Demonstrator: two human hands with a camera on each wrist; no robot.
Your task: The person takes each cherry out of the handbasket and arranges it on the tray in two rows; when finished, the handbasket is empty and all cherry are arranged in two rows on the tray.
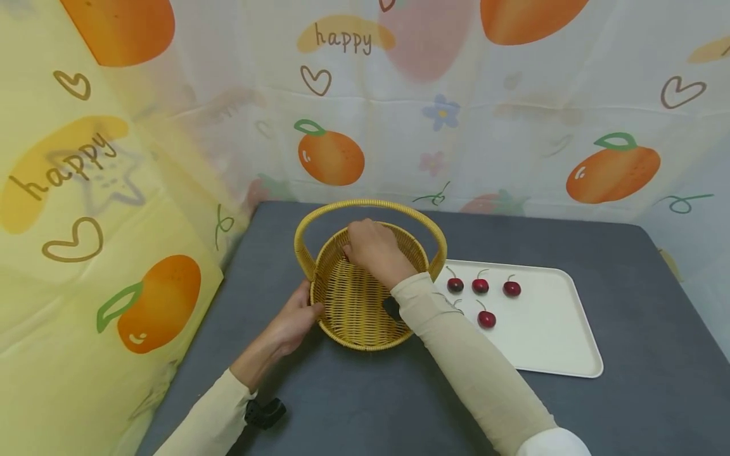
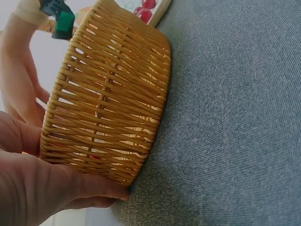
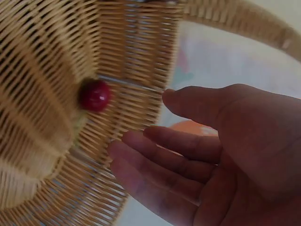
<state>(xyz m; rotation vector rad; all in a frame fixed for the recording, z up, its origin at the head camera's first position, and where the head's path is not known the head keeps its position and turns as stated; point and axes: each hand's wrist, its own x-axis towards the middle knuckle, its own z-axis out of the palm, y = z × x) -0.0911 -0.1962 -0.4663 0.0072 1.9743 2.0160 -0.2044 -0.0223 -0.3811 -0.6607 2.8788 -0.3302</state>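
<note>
A round yellow wicker basket with a tall arched handle stands on the grey table. My left hand holds its left side, thumb at the rim and fingers along the outer wall toward the base, as the left wrist view shows. Over the far part of the basket reaches my right hand. In the right wrist view its fingers are spread from the thumb with nothing between them. A dark red cherry lies inside against the woven wall; my right hand hides it in the head view.
To the right of the basket, a white rectangular tray carries several stemmed cherries, some partly hidden by my right sleeve. A fruit-printed curtain hangs along the back and left of the table.
</note>
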